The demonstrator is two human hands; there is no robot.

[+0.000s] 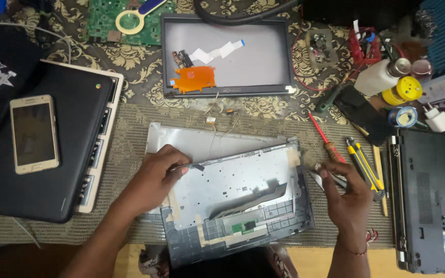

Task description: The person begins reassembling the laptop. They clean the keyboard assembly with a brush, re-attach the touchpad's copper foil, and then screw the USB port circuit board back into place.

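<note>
Your left hand [158, 172] pins the grey laptop shell [238, 198] steady on the desk [129, 128], fingers pinched on its edge; your right hand [343, 190] grips tweezers [330, 177].

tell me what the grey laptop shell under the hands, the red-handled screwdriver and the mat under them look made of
Grey laptop shell: looks like moulded plastic backed by a dull, matte metal plate dotted with small holes.
Red-handled screwdriver: glossy translucent-looking plastic handle with a thin shaft, probably steel.
Mat: woven fabric, judging by its coarse olive weave.
</note>
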